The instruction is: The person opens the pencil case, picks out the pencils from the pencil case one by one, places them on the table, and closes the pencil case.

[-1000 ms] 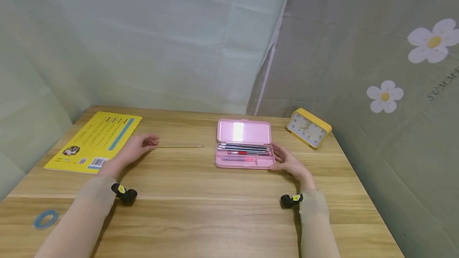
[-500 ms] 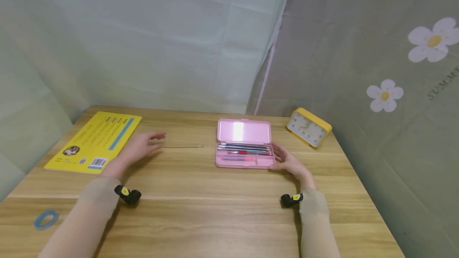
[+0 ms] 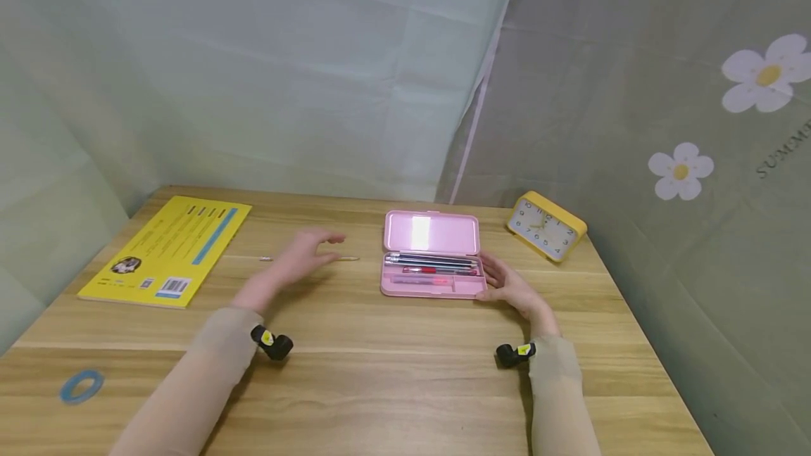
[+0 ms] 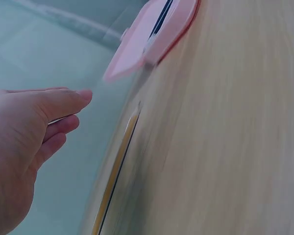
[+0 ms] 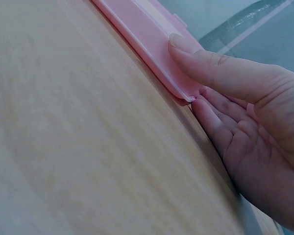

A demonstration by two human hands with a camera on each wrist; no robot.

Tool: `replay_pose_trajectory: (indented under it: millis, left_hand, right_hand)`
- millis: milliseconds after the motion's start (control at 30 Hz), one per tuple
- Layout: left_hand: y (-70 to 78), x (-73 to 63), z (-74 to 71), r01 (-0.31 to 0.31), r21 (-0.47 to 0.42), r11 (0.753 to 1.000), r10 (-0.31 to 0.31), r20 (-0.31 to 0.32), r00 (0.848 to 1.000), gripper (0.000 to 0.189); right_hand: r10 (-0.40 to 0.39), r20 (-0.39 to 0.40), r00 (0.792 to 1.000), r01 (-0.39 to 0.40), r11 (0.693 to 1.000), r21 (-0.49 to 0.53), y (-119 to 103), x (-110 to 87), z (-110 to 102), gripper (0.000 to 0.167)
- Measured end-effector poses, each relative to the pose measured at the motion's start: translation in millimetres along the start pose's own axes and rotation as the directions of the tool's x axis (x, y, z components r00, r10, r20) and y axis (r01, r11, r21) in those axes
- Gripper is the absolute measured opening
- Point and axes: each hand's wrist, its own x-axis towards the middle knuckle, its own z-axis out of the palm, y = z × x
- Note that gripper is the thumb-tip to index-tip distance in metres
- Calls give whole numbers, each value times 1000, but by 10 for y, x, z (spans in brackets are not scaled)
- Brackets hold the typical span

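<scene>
A yellow pencil point(image 4: 118, 169) lies on the table, its middle covered by my left hand point(image 3: 300, 259) in the head view. That hand hovers over it with relaxed fingers and holds nothing; the left wrist view shows the hand point(image 4: 24, 142) apart from the pencil. To the right, a pink pencil case point(image 3: 388, 288) lies with its lid point(image 3: 395, 232) raised. Dark pencils point(image 3: 431, 259), a red pen point(image 3: 419, 270) and a pinkish clear pen point(image 3: 421, 280) are inside. My right hand point(image 3: 510, 287) holds the case's right end, thumb point(image 5: 206, 66) at the front corner and fingers along the end.
A yellow book point(image 3: 171, 248) lies at the table's left, back cover up. Behind the case on the right stands a yellow alarm clock point(image 3: 546, 226). A blue ring point(image 3: 82, 387), like a tape roll, is at the front left. Curtains point(image 3: 285, 90) hang behind the table.
My left hand has let go of the pencil's left end and moved right above it, towards the case. The pencil has stayed where it was. My right hand has not moved.
</scene>
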Motion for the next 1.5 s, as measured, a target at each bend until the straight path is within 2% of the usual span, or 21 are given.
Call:
replay_pose_trajectory:
  millis: [333, 533, 633, 867, 933, 1233, 1500]
  left_hand:
    - [420, 335, 311, -44, 3, 999, 44, 53, 998, 37]
    - [557, 471, 468, -68, -18, 998, 69, 54, 996, 33]
    - [589, 510, 523, -61, -37, 997, 63, 53, 997, 33]
    - [662, 582, 601, 29, -67, 997, -24, 80, 997, 33]
    - [679, 603, 620, 38, -62, 997, -32, 88, 996, 32]
    - [659, 648, 709, -11, -3, 1000, 11, 133, 991, 29]
    - [634, 658, 760, -10, 34, 999, 5, 152, 988, 25]
  right_hand:
    - [2, -2, 1000, -2, 1000, -6, 12, -17, -9, 100]
    - [-10, 1, 1000, 10, 1000, 4, 37, -9, -12, 99]
    - [-19, 4, 1000, 19, 1000, 5, 38, -4, -9, 99]
    - [-5, -1, 1000, 5, 1000, 4, 26, 3, -6, 98]
    - [-8, 1, 1000, 8, 1000, 1, 24, 3, -9, 98]
    - [-43, 12, 999, 43, 998, -50, 61, -1, -27, 103]
    - [15, -24, 1000, -15, 1000, -8, 19, 3, 0, 100]
